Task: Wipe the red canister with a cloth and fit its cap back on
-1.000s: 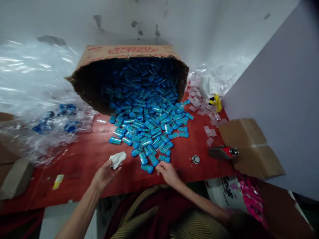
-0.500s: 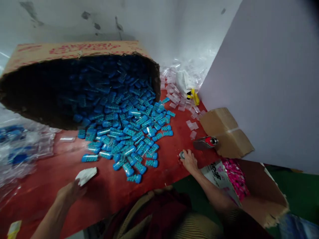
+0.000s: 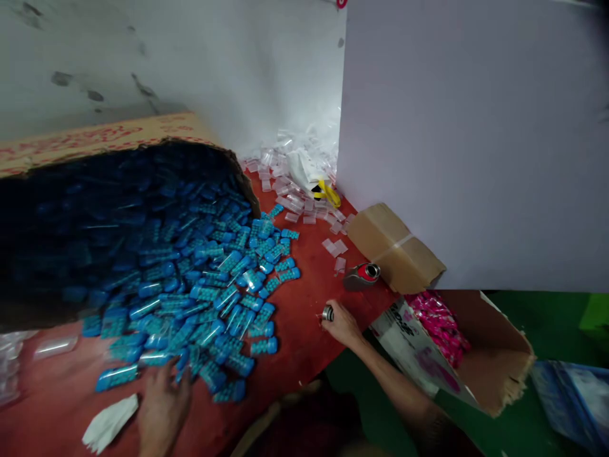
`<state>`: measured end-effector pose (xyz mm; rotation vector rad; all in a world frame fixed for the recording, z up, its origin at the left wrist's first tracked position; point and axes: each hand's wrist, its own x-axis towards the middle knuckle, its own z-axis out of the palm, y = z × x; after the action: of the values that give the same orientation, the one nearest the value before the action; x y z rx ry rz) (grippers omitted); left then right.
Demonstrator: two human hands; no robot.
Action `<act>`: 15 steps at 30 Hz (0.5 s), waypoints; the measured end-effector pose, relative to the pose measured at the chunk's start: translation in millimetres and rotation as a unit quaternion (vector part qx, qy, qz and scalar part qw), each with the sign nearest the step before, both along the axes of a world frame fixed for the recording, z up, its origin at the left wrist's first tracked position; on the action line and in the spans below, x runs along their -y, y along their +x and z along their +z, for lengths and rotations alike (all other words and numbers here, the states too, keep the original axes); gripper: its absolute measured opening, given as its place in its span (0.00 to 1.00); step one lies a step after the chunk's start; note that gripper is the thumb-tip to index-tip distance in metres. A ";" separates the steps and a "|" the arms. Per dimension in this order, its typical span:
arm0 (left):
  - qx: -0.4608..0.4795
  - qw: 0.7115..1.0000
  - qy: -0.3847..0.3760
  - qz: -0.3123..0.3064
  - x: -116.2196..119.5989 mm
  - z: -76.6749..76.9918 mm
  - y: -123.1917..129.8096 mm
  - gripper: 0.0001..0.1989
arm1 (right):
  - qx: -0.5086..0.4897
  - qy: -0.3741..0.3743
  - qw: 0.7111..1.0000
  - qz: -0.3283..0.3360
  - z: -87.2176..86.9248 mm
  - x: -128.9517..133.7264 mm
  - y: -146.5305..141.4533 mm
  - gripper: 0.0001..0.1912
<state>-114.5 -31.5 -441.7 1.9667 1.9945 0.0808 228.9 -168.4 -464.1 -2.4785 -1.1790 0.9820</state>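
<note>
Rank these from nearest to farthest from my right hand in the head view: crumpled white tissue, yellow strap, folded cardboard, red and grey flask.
From the right hand:
1. Red and grey flask, just beyond the hand
2. Folded cardboard, right of the flask
3. Yellow strap, back by the partition
4. Crumpled white tissue, across on the far left

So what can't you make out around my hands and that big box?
- Back of the big box: head view, dark shadow; its left side is cut off by the picture edge.
- Left hand's grip: head view, blur and blue tubes obscure the fingertips.
- Far side of the cap: head view, turned away, partly behind right hand.
</note>
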 end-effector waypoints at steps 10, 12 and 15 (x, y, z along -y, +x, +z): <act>0.260 0.897 -0.114 -0.338 52.8 -9.3 222.1 0.22 | -0.168 0.394 0.845 -0.319 85.4 35.3 75.5 0.28; 0.270 0.879 -0.141 -0.366 53.8 -9.5 261.4 0.31 | -0.149 0.423 0.826 -0.341 75.2 26.8 91.4 0.25; 0.295 0.855 -0.188 -0.382 53.0 -9.1 313.2 0.44 | -0.153 0.453 0.811 -0.338 48.9 14.6 105.1 0.23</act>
<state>198.6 -84.4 -450.8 1.9875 0.7076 0.0784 334.0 -183.0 -415.2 -1.6330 -0.3955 0.4104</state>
